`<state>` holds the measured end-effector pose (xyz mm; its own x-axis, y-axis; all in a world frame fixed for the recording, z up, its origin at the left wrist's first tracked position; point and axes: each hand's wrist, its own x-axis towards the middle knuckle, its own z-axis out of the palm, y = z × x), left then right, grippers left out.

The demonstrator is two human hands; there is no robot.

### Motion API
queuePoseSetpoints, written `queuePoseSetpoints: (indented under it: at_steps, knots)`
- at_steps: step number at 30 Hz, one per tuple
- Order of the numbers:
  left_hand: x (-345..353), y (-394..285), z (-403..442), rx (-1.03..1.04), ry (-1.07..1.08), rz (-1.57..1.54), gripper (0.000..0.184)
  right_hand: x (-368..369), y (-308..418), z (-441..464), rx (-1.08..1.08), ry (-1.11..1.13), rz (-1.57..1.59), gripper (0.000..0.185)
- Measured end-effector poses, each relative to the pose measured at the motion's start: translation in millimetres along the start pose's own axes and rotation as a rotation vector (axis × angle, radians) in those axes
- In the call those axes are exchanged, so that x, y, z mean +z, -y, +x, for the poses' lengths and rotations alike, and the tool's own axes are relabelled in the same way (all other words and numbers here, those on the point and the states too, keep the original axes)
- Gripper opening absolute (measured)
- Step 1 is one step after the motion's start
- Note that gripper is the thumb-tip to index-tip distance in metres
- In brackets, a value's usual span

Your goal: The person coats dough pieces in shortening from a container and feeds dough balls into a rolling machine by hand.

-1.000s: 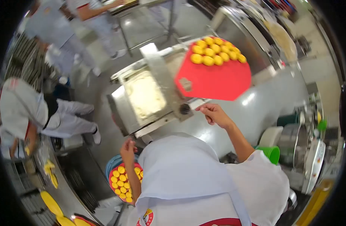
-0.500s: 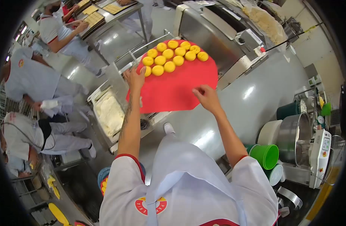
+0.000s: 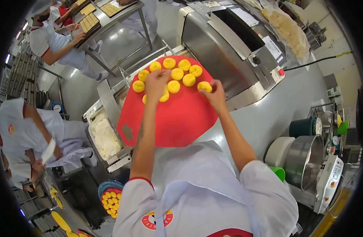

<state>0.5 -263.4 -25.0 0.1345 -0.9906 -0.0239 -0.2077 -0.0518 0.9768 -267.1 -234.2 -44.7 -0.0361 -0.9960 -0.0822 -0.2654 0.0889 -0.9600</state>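
Observation:
A red board (image 3: 169, 126) with a cutout at its left corner lies in front of me. Round yellow dough balls (image 3: 189, 79) with dimpled tops sit apart on its far half. My right hand (image 3: 216, 98) pinches a dough ball (image 3: 205, 86) between thumb and fingers at the board's right side. Over the left part of the group is my left hand (image 3: 156, 83), its fingertips close to another ball (image 3: 177, 73). Those fingers are blurred and partly hide balls beneath them, so a grip there is not visible.
A white tub of flour (image 3: 104, 136) stands left of the board, a steel machine (image 3: 221, 51) beyond it. Behind my left elbow, more dough balls fill a round container (image 3: 111, 201). Co-workers stand at left and far left. A mixer bowl (image 3: 307, 162) is at right.
My right hand, earlier above bare board with nothing visible in it, is now on a dough ball. My left hand has moved inward over the balls. The board appears lower and turned in view.

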Motion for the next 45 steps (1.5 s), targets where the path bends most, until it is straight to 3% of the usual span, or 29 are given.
queuePoseSetpoints:
  at_steps: [2,5,8,12,14,16,18,19,21,22,23,26,27,28,29,30,32,35,38,41,44,45]
  knots:
    - [61,-23,34,0.522,-0.103,0.605,0.04,-12,21,-18,0.184,-0.057,0.68,0.043]
    - [115,-23,79,0.301,0.251,1.01,0.039,-75,73,-4,0.173,0.142,0.923,0.046]
    - [124,-16,96,0.294,0.414,1.04,0.043,-142,130,27,-0.122,-0.011,0.824,0.05]
    - [121,-39,85,0.228,0.679,0.934,0.045,-215,217,83,-0.513,-0.496,0.118,0.045]
    - [121,-44,83,0.287,0.548,0.897,0.048,-223,217,162,-0.958,-0.631,0.111,0.043]
    - [126,-62,84,0.238,0.402,0.727,0.047,-214,216,205,-0.787,-0.46,-0.08,0.047]
    - [129,-107,74,0.088,0.235,0.427,0.042,-200,167,254,-0.741,-0.329,-0.686,0.056]
    - [135,-120,73,0.152,0.152,0.124,0.032,-200,162,245,-0.803,-0.334,-0.763,0.064]
    - [148,-151,73,0.206,0.053,-0.067,0.03,-196,157,211,-0.667,-0.033,-0.333,0.06]
    - [156,-164,69,0.222,-0.001,-0.164,0.03,-184,151,188,-0.64,0.208,-0.033,0.055]
    - [164,-178,61,0.173,0.035,-0.227,0.031,-178,159,153,-0.46,0.474,0.116,0.051]
    - [177,-195,57,0.158,0.06,-0.267,0.034,-179,154,149,-0.635,0.278,0.085,0.051]
    - [172,-189,57,0.202,0.005,-0.183,0.035,-194,160,158,-0.534,0.189,0.119,0.051]
    - [164,-183,60,0.251,-0.047,-0.098,0.036,-205,161,171,-0.588,0.052,0.229,0.049]
    - [153,-166,65,0.232,-0.123,0.178,0.039,-225,178,169,-0.495,-0.048,0.276,0.046]
    - [136,-129,73,0.24,-0.12,0.42,0.042,-241,184,175,-0.568,-0.228,0.124,0.047]
    - [113,-51,90,0.26,-0.119,0.897,0.048,-252,180,192,-0.798,-0.361,0.075,0.047]
    - [110,-23,84,0.082,0.105,1.066,0.058,-259,132,215,-0.824,-0.251,-0.663,0.04]
    - [102,-8,99,0.086,0.25,1.059,0.061,-265,83,199,-0.923,-0.336,-0.742,0.034]
    - [97,-28,104,0.037,0.346,1.045,0.059,-272,95,139,-0.432,-0.384,-0.34,0.03]
    - [99,-53,99,0.019,0.33,0.951,0.052,-243,87,88,-0.34,-0.267,-0.133,0.032]
    - [101,-54,102,0.095,0.265,0.763,0.05,-223,82,76,-0.376,-0.159,-0.07,0.039]
